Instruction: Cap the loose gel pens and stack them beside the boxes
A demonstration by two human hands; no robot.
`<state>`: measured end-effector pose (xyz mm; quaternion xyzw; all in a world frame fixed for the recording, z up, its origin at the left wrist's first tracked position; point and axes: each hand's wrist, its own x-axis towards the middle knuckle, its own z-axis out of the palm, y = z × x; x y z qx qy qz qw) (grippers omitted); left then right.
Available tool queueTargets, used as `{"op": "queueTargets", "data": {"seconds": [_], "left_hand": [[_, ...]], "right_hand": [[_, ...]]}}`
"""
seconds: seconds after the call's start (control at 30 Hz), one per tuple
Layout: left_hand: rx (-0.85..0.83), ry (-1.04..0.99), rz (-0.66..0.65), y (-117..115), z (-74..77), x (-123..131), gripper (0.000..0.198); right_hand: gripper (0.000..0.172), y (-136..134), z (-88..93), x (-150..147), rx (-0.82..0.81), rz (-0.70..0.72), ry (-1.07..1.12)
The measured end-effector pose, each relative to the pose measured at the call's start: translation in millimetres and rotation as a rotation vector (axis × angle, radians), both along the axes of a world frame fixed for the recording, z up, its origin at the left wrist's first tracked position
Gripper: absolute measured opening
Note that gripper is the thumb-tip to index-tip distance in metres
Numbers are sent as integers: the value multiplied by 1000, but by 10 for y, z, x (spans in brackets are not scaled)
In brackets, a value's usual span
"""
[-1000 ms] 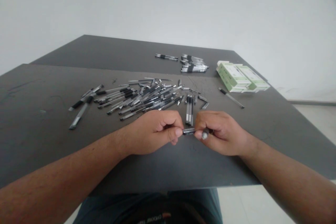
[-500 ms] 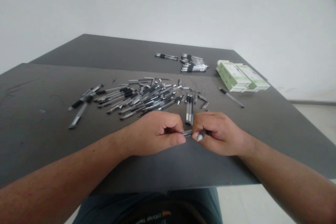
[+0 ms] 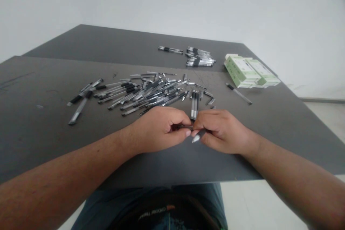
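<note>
My left hand is closed, thumb and forefinger pinching a small slim piece that looks like a pen cap; the fingers partly hide it. Right up against it, my right hand is closed around a gel pen. The pen's dark grip and pale conical tip stick out below the fingers, tip towards the lower left, and the rest of the pen is hidden in the hand. Just beyond the hands, several pens lie side by side, pointing away from me.
A heap of loose pens and pen parts spreads over the dark table. Two pens cross at the left. Bundled pens lie further back. Green-and-white boxes stand at the right, near a single pen.
My hands have closed in on each other, and the small piece between them now shows inside my left hand's pinch. The pen tip has swung leftward. The whole view has shifted slightly.
</note>
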<state>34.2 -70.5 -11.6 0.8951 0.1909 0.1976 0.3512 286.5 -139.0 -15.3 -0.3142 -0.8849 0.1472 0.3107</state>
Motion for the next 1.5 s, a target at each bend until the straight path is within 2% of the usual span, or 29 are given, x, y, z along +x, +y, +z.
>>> {"op": "queueTargets", "data": {"seconds": [0.17, 0.4, 0.57, 0.7, 0.87, 1.0, 1.17, 1.27, 1.5], "left_hand": [[29, 3, 32, 4, 9, -9, 23], [69, -45, 91, -5, 45, -50, 24], [82, -16, 70, -9, 53, -44, 23], [111, -10, 40, -4, 21, -30, 21], [91, -41, 70, -3, 20, -43, 19], [30, -54, 84, -36, 1, -1, 12], [111, -51, 50, -42, -41, 45, 19], [43, -54, 51, -27, -16, 24, 18], [-276, -88, 37, 14, 83, -45, 19]], "right_hand": [[22, 5, 45, 24, 32, -46, -15], [17, -11, 96, 77, 31, -103, 24], [16, 17, 54, 51, 8, -106, 55], [27, 49, 4, 34, 13, -120, 70], [20, 46, 37, 49, -16, -106, 49], [15, 33, 44, 23, -23, -40, 18], [18, 31, 30, -1, -31, -9, -27], [16, 25, 60, 17, -49, -32, -16], [19, 30, 113, 108, -160, -96, 110]]}}
